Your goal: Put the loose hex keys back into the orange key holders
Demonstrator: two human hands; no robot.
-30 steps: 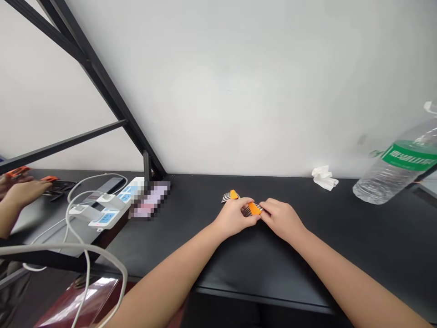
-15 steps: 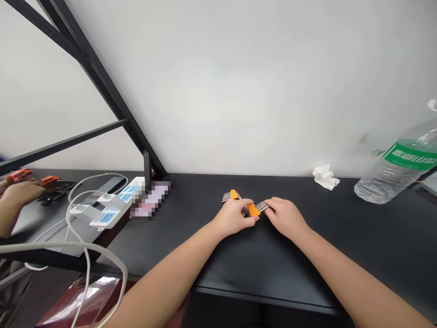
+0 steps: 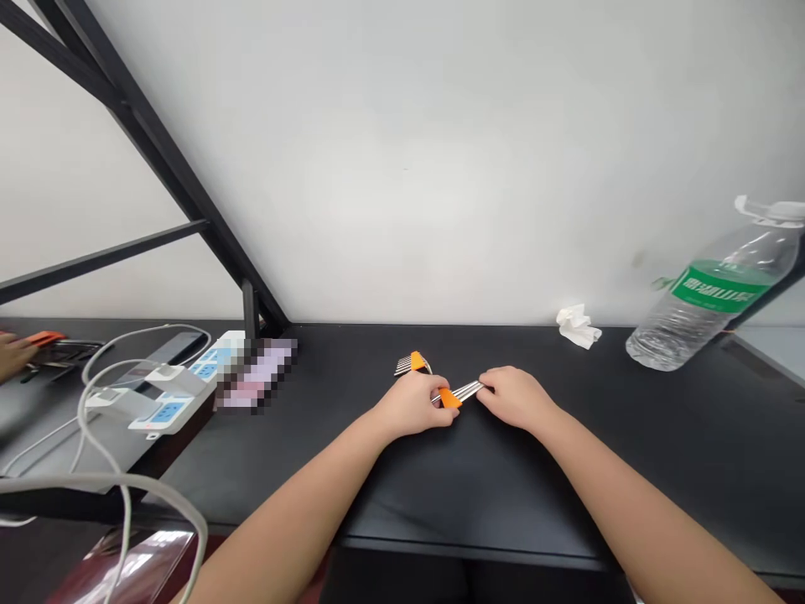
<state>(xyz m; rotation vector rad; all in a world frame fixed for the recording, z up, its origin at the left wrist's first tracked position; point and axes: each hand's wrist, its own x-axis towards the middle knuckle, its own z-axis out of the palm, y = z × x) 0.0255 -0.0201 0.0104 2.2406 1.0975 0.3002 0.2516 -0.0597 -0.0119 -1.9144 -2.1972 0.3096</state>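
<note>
On the black table (image 3: 478,478), my left hand (image 3: 412,404) is closed on an orange holder (image 3: 449,398) with a row of metal hex keys (image 3: 466,390) sticking out to the right. My right hand (image 3: 516,398) pinches the free ends of those keys. A second orange holder with metal keys (image 3: 410,364) lies on the table just behind my left hand.
A crumpled white tissue (image 3: 577,325) lies by the wall. A tilted plastic water bottle with a green label (image 3: 708,295) is at the right. At the left are white power strips (image 3: 164,389), white cables (image 3: 113,486), a black metal frame (image 3: 157,159), and another person's hand (image 3: 12,356).
My right hand has slid right along the metal keys, away from the orange holder, so more of the keys shows. The view has shifted a little.
</note>
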